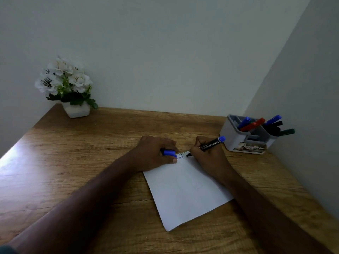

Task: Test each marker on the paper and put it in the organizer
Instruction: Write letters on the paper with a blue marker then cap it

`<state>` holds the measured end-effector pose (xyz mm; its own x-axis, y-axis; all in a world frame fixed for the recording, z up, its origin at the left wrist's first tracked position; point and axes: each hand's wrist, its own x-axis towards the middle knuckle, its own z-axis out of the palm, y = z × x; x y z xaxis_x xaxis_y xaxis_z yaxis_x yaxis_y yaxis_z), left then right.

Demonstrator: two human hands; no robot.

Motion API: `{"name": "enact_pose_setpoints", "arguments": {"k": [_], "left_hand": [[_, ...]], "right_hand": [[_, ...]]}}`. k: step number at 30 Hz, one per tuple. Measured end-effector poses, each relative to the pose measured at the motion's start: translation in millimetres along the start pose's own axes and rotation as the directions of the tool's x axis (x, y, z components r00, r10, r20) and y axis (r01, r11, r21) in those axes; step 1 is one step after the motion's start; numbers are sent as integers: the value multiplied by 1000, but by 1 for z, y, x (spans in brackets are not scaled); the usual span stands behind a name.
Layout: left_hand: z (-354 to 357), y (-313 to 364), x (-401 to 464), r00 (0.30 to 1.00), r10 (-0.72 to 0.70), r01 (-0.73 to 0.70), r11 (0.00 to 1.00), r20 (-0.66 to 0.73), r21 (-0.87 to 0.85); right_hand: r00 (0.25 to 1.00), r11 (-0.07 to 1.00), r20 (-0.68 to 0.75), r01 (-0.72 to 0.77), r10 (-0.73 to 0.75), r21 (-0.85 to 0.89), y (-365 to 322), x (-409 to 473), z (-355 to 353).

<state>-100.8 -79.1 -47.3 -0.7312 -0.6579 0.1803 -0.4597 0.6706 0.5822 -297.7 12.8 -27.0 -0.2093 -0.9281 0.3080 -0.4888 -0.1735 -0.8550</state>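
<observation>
so the right hand (208, 154) is pinching a black permanent marker with a blue end (211, 143), fingers curled tight round the barrel, tip touching the top edge of the white sheet of paper (187, 191) right next to some small handwritten letters (181, 156). The marker's blue end tilts up and away toward the organizer

left hand (156, 153) is resting on the top left corner of the paper, pinning it down, and it's got the blue marker cap (169, 153) tucked in between the curled fingers and thumb

the paper lies at a bit of an angle on the brown wood-grain desk (73, 162), between the two forearms

off to the right, near the writing hand but not touching it, is a grey and white plastic desk organizer (238, 142) sitting in the corner by the wall. It's already got a bunch of markers (256, 123) standing in it, blue, red, black and green ones

far left back corner has a white pot of white artificial flowers (67, 87)
</observation>
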Motion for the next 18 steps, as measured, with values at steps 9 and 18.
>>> {"name": "enact_pose_setpoints", "arguments": {"k": [9,18], "left_hand": [[0,0,0,1000,-14,14,1000,8,2],[-1,3,-2,1000,0,0,1000,-1,3]], "right_hand": [[1000,1000,6,15,-14,-10,-1,0,1],[1000,999,-1,10,-10,-38,0,1,2]]}}
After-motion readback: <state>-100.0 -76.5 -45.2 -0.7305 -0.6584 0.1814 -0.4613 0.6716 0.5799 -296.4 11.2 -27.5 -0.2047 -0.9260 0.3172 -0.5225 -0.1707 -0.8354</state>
